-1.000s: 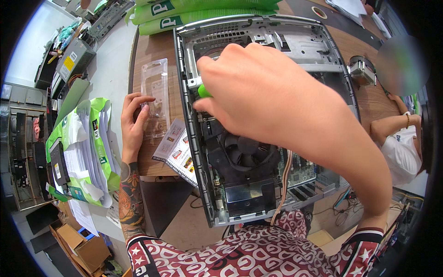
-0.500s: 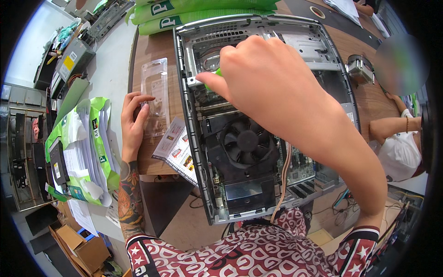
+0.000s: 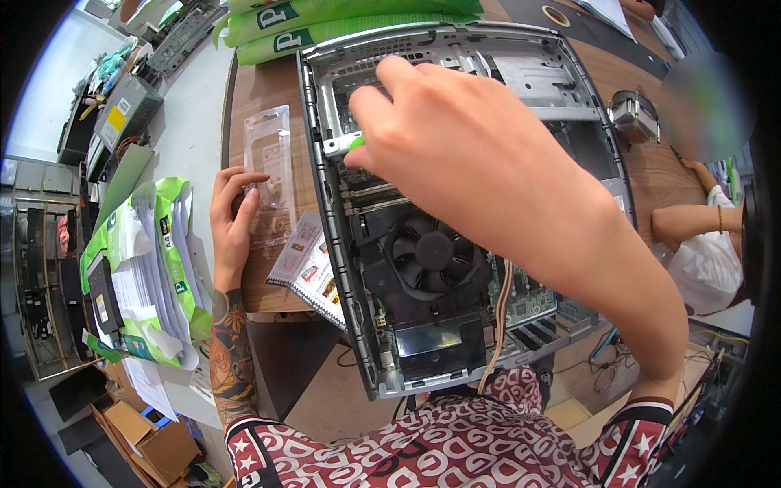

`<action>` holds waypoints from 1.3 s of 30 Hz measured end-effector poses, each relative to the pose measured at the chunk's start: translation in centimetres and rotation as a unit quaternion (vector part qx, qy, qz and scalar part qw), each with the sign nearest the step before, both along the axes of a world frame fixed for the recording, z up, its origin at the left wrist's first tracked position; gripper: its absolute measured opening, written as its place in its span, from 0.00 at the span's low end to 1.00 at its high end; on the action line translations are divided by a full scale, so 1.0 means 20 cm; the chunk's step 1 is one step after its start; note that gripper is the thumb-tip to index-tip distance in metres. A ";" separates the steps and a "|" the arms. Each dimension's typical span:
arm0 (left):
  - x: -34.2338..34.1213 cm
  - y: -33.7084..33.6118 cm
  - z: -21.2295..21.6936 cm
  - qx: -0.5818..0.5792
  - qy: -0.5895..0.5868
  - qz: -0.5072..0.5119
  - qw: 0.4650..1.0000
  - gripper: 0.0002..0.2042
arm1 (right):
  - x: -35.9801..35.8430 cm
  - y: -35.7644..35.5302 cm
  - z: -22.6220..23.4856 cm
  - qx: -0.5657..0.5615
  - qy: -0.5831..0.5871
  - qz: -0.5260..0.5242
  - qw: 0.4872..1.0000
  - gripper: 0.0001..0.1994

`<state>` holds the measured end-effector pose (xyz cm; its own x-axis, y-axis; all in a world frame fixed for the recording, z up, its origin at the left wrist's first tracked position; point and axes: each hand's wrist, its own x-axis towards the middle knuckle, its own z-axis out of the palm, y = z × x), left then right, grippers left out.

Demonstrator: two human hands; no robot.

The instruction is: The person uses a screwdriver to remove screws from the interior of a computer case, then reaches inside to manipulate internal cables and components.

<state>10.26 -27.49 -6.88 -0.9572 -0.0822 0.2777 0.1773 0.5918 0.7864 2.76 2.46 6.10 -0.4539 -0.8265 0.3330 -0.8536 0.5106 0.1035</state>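
An opened desktop computer case (image 3: 335,236) lies on the wooden table, its black cooling fan (image 3: 434,251) facing up. Over its far-left part, my right hand (image 3: 439,122) is closed, and a small green piece (image 3: 356,142) shows by the thumb, next to a silver metal crossbar (image 3: 342,145). What the fingers grip beneath the palm is hidden. To the left of the case, my left hand (image 3: 234,215) rests curled beside a clear plastic blister tray (image 3: 279,191). Its thumb and forefinger bend toward each other; I cannot make out what is between them.
A spiral-bound booklet (image 3: 313,272) lies partly under the case. Green paper packs (image 3: 342,39) stand behind it. At left is a torn pack of white paper (image 3: 154,268). A round metal part (image 3: 634,116) sits to the right, near another person's arm (image 3: 691,224).
My right hand has shifted slightly left, and its fingers have curled more. The green piece now shows farther left, by the metal crossbar. My left hand has stayed almost in place.
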 end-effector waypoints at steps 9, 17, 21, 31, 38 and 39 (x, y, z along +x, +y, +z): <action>0.00 0.01 0.01 -0.003 -0.004 0.000 1.000 0.11 | 0.02 -0.03 -0.03 -0.024 0.053 0.008 0.998 0.07; 0.00 0.00 0.01 -0.008 0.004 -0.002 1.000 0.11 | 0.04 -0.05 -0.07 -0.031 0.109 0.025 0.993 0.06; 0.00 0.00 0.01 -0.006 0.003 -0.005 1.000 0.11 | 0.02 -0.05 -0.08 -0.042 0.105 0.033 0.993 0.05; 0.00 0.04 0.01 -0.009 0.008 0.000 1.000 0.10 | 0.03 -0.02 -0.07 -0.041 0.108 0.032 0.993 0.06; 0.03 -0.02 0.01 -0.028 0.018 0.002 0.999 0.11 | 0.05 -0.09 -0.07 -0.013 0.113 0.047 0.992 0.06; 0.03 -0.03 0.01 -0.023 0.014 0.002 1.000 0.11 | 0.06 -0.09 -0.08 -0.024 0.107 0.046 0.993 0.07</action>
